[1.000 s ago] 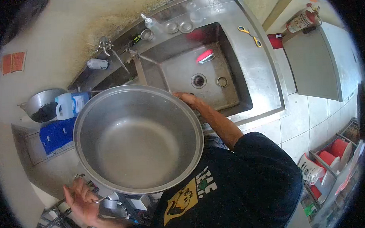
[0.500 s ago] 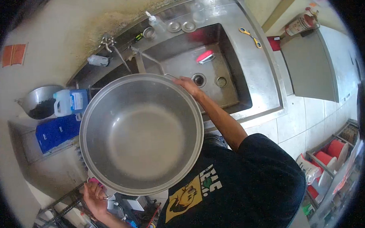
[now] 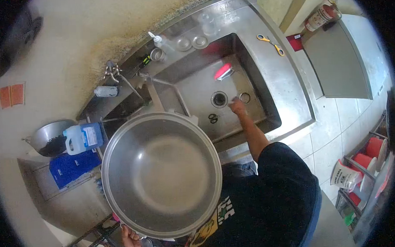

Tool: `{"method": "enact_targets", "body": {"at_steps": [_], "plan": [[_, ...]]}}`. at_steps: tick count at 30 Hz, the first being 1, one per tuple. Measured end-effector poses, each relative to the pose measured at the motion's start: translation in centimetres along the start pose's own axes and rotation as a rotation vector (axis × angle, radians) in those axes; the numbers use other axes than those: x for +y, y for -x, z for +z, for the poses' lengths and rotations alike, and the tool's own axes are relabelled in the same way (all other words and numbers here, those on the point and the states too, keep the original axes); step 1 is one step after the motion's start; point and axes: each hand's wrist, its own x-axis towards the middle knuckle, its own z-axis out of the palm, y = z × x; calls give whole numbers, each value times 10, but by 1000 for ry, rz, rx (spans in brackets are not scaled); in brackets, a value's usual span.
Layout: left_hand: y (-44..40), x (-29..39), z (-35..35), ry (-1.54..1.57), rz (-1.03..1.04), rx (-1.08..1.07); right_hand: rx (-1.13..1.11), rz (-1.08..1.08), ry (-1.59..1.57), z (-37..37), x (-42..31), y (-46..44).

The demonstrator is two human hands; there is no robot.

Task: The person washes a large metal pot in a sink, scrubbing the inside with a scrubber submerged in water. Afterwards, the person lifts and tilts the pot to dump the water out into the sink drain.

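Note:
A large, wide metal pot [image 3: 173, 176] is tipped with its mouth toward me, and its inside looks bare. At its lower left edge, my left hand [image 3: 131, 240] is closed around the rim or handle. My right hand [image 3: 238, 106] reaches down into the sink basin [image 3: 200, 84], between the drain [image 3: 219, 99] and a small metal ring [image 3: 245, 98]. Its fingers are foreshortened and blurred, so their grip is unclear. A small dark object [image 3: 212, 118] lies left of that hand. Farther back in the basin sits a pink-and-white brush [image 3: 223, 72].
Yellow-handled scissors [image 3: 271, 45] lie on the right counter. Along the back stand a squeeze bottle [image 3: 158, 39], a small metal cup [image 3: 157, 54] and a faucet [image 3: 113, 72]. At left are a blue jug [image 3: 83, 138] and a metal bowl [image 3: 51, 136]. A rack [image 3: 360, 174] stands at right.
My right hand has let go of the pot's upper edge and moved down into the sink. The pot sits lower in view, still held by my left hand. The dark object now shows.

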Motion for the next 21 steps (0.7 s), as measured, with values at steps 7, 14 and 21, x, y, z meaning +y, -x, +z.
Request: {"method": "enact_targets", "body": {"at_steps": [7, 14, 21], "plan": [[-9, 5, 9, 177, -33, 115, 24, 133, 735, 64, 138, -33], [-26, 13, -13, 100, -118, 56, 204, -89, 399, 3, 69, -24], [-32, 3, -36, 72, -174, -25, 20, -24, -483, 79, 98, -103]]}}
